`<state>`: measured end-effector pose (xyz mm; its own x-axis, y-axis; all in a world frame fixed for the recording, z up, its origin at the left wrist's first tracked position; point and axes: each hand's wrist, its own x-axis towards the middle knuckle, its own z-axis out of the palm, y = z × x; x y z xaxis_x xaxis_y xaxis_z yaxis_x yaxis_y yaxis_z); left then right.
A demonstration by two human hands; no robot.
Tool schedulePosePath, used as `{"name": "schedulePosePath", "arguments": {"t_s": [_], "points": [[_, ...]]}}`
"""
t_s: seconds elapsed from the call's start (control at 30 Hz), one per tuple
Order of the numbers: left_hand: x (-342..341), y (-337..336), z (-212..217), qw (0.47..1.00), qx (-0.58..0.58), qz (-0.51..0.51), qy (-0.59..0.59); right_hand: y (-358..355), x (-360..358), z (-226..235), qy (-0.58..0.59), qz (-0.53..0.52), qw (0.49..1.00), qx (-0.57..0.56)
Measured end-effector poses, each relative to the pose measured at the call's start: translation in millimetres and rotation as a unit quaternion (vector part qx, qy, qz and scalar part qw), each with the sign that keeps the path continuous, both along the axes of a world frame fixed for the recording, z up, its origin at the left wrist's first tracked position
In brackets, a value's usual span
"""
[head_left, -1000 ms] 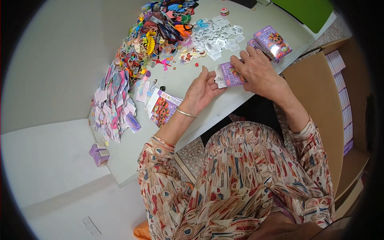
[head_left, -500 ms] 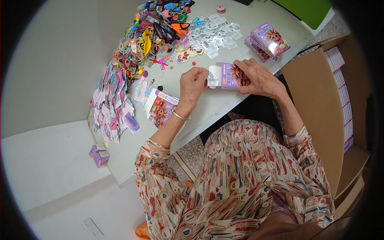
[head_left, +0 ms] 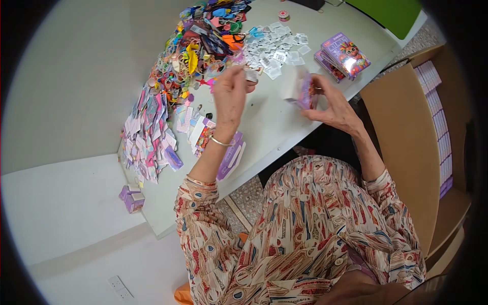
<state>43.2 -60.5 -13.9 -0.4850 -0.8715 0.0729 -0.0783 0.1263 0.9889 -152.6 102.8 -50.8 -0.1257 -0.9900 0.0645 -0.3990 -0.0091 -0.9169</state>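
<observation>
Above the pale grey worktop (head_left: 284, 127), just in front of the person's chest, the right hand (head_left: 333, 104) holds a small purple printed cardboard box (head_left: 304, 90) raised off the surface, its grip pinched around the box from the near side with the fingers wrapped on its edge; one end of the box looks open and white inside. To the left of that box and a little apart from it, the left hand (head_left: 231, 91) is lifted too, fingertips pressed together on a small pale piece (head_left: 251, 76), too small to tell what it is. A thin metal bangle (head_left: 220, 142) circles the left wrist. Beyond the box, farther from the person, lies a scatter of small clear white-and-black packets (head_left: 277, 48), and left of those a heap of bright multicoloured plastic trinkets (head_left: 198, 46). Right of the box, near the worktop's far edge, sits a stack of purple printed boxes (head_left: 343, 56) lying flat. Left of the box, past the left forearm, flat purple box blanks (head_left: 231, 157) rest at the worktop's near edge, and farther left spreads a pile of pink and purple printed cards (head_left: 147, 134). Right of the box, beside the worktop, stands an open brown cardboard carton (head_left: 401, 137) with rows of purple packs along its wall.
</observation>
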Motion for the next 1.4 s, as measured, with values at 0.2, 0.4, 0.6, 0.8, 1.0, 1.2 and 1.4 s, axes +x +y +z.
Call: {"name": "schedulePosePath", "arguments": {"t_s": [0.2,0.4,0.6,0.8,1.0,1.2,1.4], "points": [[27,-17,-34,0.973,-0.089,-0.076,-0.197,-2,16,-12,-0.031,-0.110,0.991,-0.071],[91,-104,-40,0.935,-0.162,0.040,-0.312,-11,39,-37,0.021,-0.118,0.989,-0.089],[87,-116,-75,0.834,-0.261,0.135,-0.467,-11,44,-43,0.122,-0.124,0.979,-0.104],[95,-129,-89,0.852,-0.242,0.117,-0.450,-10,45,-46,0.113,-0.117,0.981,-0.102],[105,-121,-69,0.929,-0.169,0.053,-0.324,-11,44,-46,0.116,-0.124,0.979,-0.110],[168,-130,-21,0.912,-0.200,0.089,-0.345,-10,43,-42,0.109,-0.126,0.981,-0.099],[206,-111,-45,0.823,-0.281,0.059,-0.490,-11,45,-45,0.123,-0.127,0.979,-0.107]]}}
